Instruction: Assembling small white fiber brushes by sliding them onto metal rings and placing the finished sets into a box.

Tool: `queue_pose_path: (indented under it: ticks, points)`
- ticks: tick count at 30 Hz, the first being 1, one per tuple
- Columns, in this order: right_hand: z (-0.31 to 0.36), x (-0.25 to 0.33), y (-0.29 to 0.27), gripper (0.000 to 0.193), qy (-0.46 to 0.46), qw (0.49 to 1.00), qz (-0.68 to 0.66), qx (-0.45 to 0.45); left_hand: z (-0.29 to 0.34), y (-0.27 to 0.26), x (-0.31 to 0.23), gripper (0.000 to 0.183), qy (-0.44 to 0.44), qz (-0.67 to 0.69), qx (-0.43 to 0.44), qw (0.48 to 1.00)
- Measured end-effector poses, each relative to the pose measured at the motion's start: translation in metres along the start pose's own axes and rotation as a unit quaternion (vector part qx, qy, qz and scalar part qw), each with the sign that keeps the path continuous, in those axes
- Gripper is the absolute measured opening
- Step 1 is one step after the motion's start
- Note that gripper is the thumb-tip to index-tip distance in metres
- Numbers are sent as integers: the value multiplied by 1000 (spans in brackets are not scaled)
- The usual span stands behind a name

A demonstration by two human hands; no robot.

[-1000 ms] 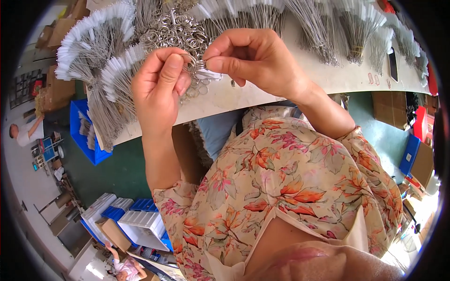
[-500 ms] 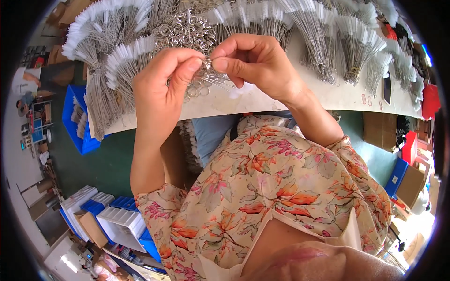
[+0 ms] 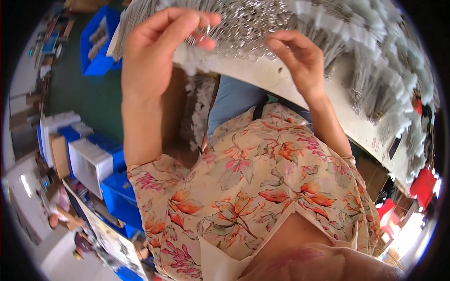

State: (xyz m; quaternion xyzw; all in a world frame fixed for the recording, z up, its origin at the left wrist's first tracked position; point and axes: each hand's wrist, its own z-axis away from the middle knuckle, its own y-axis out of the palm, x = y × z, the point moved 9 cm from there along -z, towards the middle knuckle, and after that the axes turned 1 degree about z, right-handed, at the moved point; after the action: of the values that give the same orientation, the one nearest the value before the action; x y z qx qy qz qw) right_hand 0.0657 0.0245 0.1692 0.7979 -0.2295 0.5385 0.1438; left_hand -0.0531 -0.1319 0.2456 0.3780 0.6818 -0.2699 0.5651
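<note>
Head view: we see a small shiny metal piece (image 3: pixel 206 30), blurred, held among the curled fingers of the left hand (image 3: pixel 161 49), with the pile of metal rings (image 3: pixel 251 25) on the table (image 3: pixel 255 68) just beyond and to its right. The right hand (image 3: pixel 302 58) has thumb and forefinger narrowed at the pile's near right edge, and we can't tell if they grip a ring. Farther out we've got white-tipped wire brushes (image 3: pixel 361 51) right, a blue bin (image 3: pixel 97 63) left.
</note>
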Motion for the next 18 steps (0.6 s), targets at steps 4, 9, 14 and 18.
queue_pose_path:
  ticks: [4,9,14,18]
  points:
    - [33,-34,-2,12,112,992,22,50,67,-36,72,14,-193,-166,55,965]
    - [63,-70,-3,13,224,971,38,69,140,-70,267,12,-290,-297,75,907]
    - [63,-77,-10,13,259,964,33,47,109,-92,381,11,-317,-426,149,834]
    - [75,-71,-47,12,249,967,48,19,82,-101,425,23,-45,-498,62,864]
